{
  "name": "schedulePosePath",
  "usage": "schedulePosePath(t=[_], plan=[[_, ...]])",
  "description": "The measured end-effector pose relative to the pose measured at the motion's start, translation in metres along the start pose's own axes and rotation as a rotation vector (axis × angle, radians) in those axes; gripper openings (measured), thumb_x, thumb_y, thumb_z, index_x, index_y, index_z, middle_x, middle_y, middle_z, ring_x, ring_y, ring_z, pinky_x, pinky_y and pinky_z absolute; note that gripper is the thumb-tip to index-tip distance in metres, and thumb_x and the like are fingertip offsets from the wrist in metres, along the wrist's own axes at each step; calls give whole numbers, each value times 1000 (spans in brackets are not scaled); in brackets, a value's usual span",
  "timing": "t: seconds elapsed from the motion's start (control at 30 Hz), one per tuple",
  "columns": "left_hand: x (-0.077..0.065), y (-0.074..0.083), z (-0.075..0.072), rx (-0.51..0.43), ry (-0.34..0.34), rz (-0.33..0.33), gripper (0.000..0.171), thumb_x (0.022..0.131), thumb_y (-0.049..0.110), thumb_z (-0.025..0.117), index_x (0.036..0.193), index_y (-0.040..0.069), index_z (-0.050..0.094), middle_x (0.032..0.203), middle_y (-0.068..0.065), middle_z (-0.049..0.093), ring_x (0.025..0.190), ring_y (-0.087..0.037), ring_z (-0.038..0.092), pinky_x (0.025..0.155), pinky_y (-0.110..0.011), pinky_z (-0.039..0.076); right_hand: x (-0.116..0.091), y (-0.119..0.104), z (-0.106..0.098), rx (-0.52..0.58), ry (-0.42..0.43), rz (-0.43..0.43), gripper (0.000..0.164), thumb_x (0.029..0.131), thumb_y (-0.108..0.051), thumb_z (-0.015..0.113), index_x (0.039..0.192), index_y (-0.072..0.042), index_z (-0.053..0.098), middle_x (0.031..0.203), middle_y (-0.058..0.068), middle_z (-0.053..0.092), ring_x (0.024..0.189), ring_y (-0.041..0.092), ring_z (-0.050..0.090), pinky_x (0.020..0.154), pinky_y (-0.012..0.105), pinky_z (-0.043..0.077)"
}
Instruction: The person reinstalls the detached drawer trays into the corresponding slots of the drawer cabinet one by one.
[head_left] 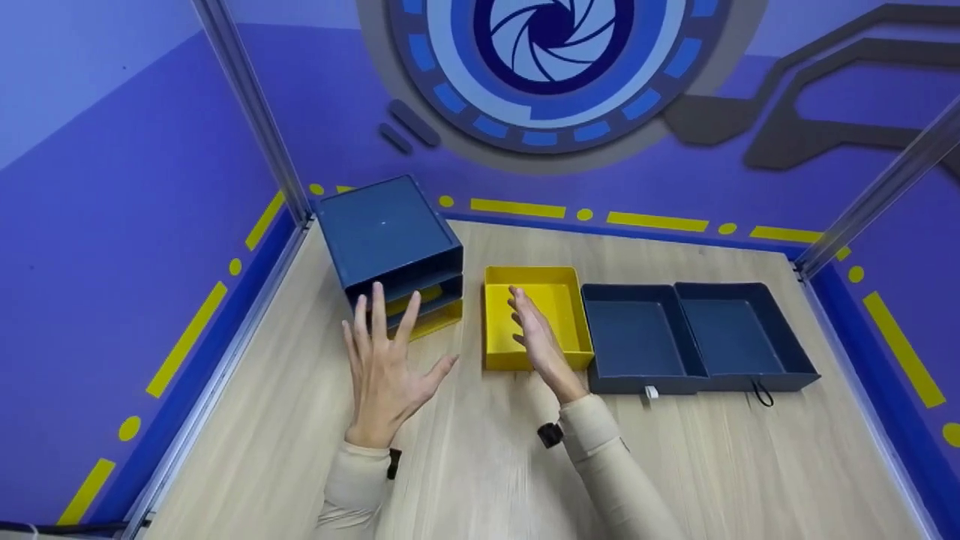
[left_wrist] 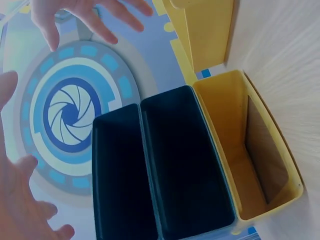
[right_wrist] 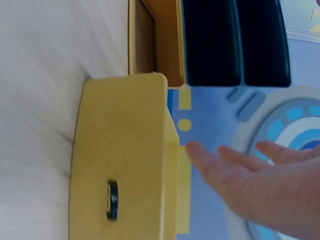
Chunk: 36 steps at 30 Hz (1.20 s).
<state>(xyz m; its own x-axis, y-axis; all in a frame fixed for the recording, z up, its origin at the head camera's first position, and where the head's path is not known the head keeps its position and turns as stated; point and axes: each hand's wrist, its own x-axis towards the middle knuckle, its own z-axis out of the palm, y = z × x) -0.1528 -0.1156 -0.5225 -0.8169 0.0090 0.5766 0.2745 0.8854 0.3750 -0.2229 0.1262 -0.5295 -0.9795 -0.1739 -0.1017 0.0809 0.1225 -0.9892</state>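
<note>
My left hand (head_left: 390, 382) is held with fingers spread in front of a small desktop drawer cabinet (head_left: 386, 229), nothing in its grasp. Seen from the left wrist, the cabinet has two dark blue compartments (left_wrist: 187, 165) and a yellow compartment (left_wrist: 220, 105), all without drawers. Over the yellow drawer (head_left: 501, 307) hovers my right hand (head_left: 541, 341), fingers extended and holding nothing. The right wrist view shows a small black tab (right_wrist: 113, 200) on that drawer's front. Whether either hand touches anything is hard to tell, but gaps appear around both.
Right of the yellow drawer lie two dark blue drawers side by side, one (head_left: 636, 341) with a white tab (head_left: 651, 392), the other (head_left: 731, 337) with a black loop (head_left: 763, 394). Blue printed walls (head_left: 525, 184) and metal posts (head_left: 259, 112) bound the wooden table (head_left: 480, 465).
</note>
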Motion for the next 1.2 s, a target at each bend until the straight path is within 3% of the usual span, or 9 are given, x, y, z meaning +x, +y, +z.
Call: schedulePosePath(t=[0.37,0.7,0.87,1.07,1.2], plan=[[2,-19,2,-61,50,-118,96,87,61,78,168,30,36,178,-23,12,160,-53,21,122,-80,17,21,-13,35,72,-139,-96,73,112,-58,19,172,-16,21,178,13,22,164,39,24,129,66,22],[4,-32,5,-211,58,-151,97,91,47,82,170,26,30,178,-27,5,160,-52,24,125,-72,25,37,-15,47,104,-188,-98,76,111,-62,17,173,-19,16,179,12,19,165,41,19,129,67,21],[12,-31,8,-284,103,-199,100,91,43,82,171,22,25,178,-26,1,161,-52,22,123,-73,27,43,-15,47,70,-226,-91,79,110,-66,18,173,-21,13,180,8,18,166,37,19,130,63,23],[28,-35,11,-378,111,-319,105,96,44,77,173,14,13,180,-18,5,164,-43,19,127,-67,25,52,-18,51,55,-190,-67,76,109,-69,27,173,-29,17,180,4,18,166,34,20,129,65,24],[37,-37,10,-401,137,-342,97,96,40,77,171,11,22,179,-19,14,163,-41,23,127,-65,28,56,-19,55,67,-179,-59,71,109,-68,30,172,-36,18,181,-1,15,166,32,20,128,67,25]])
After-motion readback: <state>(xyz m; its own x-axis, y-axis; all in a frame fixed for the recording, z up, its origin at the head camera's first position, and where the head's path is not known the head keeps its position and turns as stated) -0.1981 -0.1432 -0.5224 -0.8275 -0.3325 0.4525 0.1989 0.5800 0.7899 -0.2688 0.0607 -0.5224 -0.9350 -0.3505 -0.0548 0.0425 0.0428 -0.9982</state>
